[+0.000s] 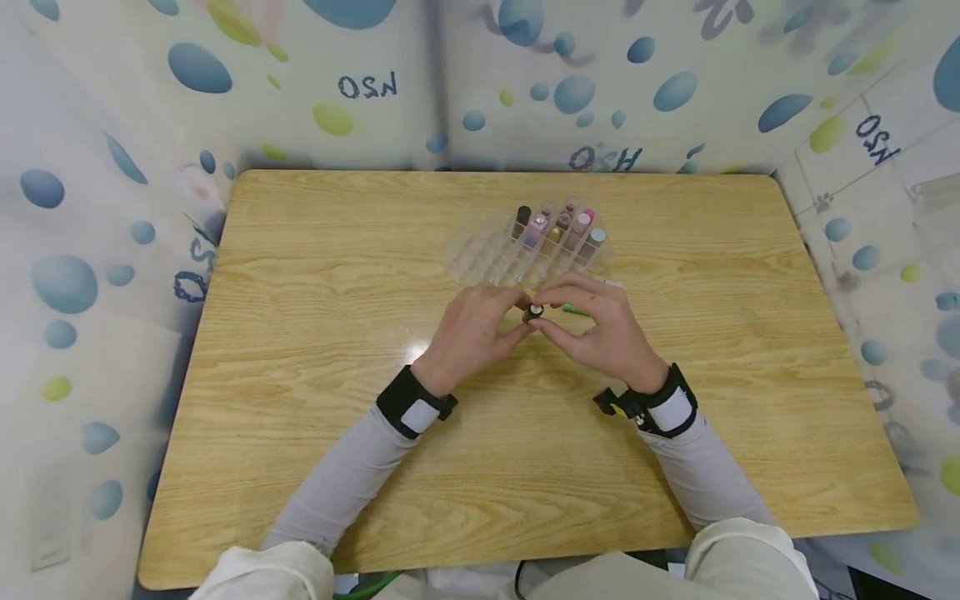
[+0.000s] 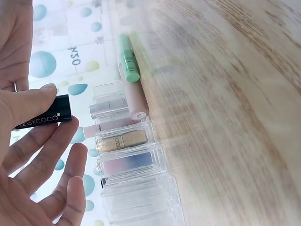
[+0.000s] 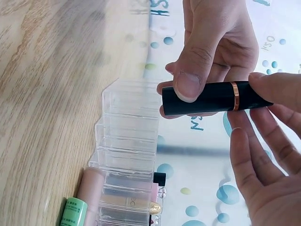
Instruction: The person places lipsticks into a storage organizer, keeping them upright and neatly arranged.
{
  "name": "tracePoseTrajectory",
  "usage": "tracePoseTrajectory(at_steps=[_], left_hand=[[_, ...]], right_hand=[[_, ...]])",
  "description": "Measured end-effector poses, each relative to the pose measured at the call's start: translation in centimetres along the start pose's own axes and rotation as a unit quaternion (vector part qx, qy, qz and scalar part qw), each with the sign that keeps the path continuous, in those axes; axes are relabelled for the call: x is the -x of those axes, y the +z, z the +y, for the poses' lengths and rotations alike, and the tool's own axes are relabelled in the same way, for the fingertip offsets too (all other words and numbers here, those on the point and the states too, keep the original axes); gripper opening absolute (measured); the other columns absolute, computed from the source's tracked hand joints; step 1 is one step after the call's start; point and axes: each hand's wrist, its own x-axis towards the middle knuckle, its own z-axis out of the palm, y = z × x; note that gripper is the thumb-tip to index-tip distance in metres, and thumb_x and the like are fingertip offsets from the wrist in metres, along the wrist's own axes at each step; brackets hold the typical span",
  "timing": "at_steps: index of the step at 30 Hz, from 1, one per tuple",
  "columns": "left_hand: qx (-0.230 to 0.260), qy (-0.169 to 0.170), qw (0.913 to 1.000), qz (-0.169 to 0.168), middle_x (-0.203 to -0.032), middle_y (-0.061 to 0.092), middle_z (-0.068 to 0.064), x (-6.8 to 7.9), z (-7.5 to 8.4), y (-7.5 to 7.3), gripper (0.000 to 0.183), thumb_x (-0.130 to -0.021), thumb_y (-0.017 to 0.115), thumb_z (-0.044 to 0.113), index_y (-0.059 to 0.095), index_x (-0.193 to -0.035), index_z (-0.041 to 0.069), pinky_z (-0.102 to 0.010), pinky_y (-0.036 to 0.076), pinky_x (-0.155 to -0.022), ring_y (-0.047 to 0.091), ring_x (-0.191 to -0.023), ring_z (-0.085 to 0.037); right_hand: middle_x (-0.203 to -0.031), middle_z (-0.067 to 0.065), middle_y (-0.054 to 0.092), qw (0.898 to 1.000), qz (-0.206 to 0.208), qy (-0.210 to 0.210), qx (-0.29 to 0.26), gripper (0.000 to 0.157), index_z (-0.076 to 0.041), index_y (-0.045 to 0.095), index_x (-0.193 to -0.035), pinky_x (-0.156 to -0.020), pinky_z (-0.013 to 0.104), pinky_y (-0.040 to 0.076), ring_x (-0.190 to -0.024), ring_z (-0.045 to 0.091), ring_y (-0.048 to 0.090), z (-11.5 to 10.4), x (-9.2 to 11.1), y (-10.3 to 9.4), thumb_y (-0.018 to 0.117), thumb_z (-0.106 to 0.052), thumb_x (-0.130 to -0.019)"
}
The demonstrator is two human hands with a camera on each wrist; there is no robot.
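Both hands meet over the table in front of a clear lipstick holder (image 1: 476,254). Between them lies a black lipstick (image 3: 211,99) with a copper-coloured ring around it, held lengthwise in the right wrist view. My left hand (image 1: 477,329) pinches one end between thumb and fingers. At the other end, thumb and fingertips of my right hand (image 1: 603,325) grip it too. White lettering shows on the black case in the left wrist view. Near the right hand are a light green tube (image 2: 128,59) and a pale pink tube (image 2: 136,99), at the holder's near side.
Several lipsticks stand in the holder's right-hand slots, among them a gold one (image 2: 123,140) and a pink-and-blue one (image 2: 129,164). The wooden table (image 1: 315,333) is backed by a curtain (image 1: 487,92) with blue and green dots.
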Motion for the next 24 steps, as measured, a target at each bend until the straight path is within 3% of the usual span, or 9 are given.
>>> tracePoseTrajectory(at_steps=[5, 11, 15, 20, 24], left_hand=[[0.005, 0.000, 1.0000, 0.003, -0.102, 0.081, -0.004, 0.0, 0.1, -0.1, 0.022, -0.097, 0.082, 0.027, 0.077, -0.111, 0.011, -0.033, 0.054, -0.065, 0.071, -0.081, -0.021], [-0.017, 0.009, 0.9997, 0.015, -0.120, 0.078, -0.008, -0.1, -0.4, -0.3, 0.035, -0.093, 0.086, 0.026, 0.075, -0.120, 0.008, -0.042, 0.058, -0.097, 0.071, -0.111, -0.029], [-0.055, 0.010, 0.9979, 0.032, -0.130, 0.074, -0.009, -0.2, -0.9, -0.5, 0.037, -0.094, 0.084, 0.028, 0.074, -0.124, 0.009, -0.047, 0.053, -0.105, 0.064, -0.122, -0.033], [-0.094, -0.026, 0.9936, 0.057, -0.145, 0.065, -0.010, -0.1, -1.8, -0.7, 0.039, -0.094, 0.084, 0.028, 0.073, -0.127, 0.011, -0.055, 0.049, -0.107, 0.054, -0.134, -0.038], [-0.087, -0.062, 0.9924, 0.060, -0.150, 0.057, -0.013, 0.0, -2.3, -0.9, 0.039, -0.096, 0.082, 0.024, 0.072, -0.131, 0.012, -0.063, 0.040, -0.114, 0.044, -0.145, -0.045]], right_hand=[[-0.107, 0.007, 0.078, 1.000, 0.013, -0.003, 0.006, 0.029, -0.004, 0.080, -0.108, -0.087, 0.021, 0.058, -0.093, 0.022, 0.074, 0.0, -0.1, -0.1, 0.089, 0.006, -0.082], [-0.105, 0.011, 0.079, 0.999, 0.036, -0.003, -0.002, 0.029, -0.003, 0.081, -0.107, -0.087, 0.021, 0.059, -0.093, 0.022, 0.074, 0.4, -0.2, -0.6, 0.089, 0.006, -0.080], [-0.107, 0.013, 0.078, 0.999, 0.050, -0.005, -0.003, 0.031, -0.001, 0.081, -0.108, -0.086, 0.020, 0.060, -0.092, 0.022, 0.075, 0.5, -0.2, -0.9, 0.089, 0.009, -0.080], [-0.108, 0.014, 0.079, 0.998, 0.059, -0.004, -0.002, 0.032, 0.000, 0.080, -0.110, -0.092, 0.020, 0.059, -0.097, 0.022, 0.076, 0.5, -0.2, -1.1, 0.088, 0.009, -0.080], [-0.107, 0.014, 0.079, 0.998, 0.068, -0.006, 0.002, 0.033, 0.000, 0.080, -0.110, -0.092, 0.021, 0.059, -0.099, 0.020, 0.076, 0.4, -0.5, -1.2, 0.088, 0.009, -0.080]])
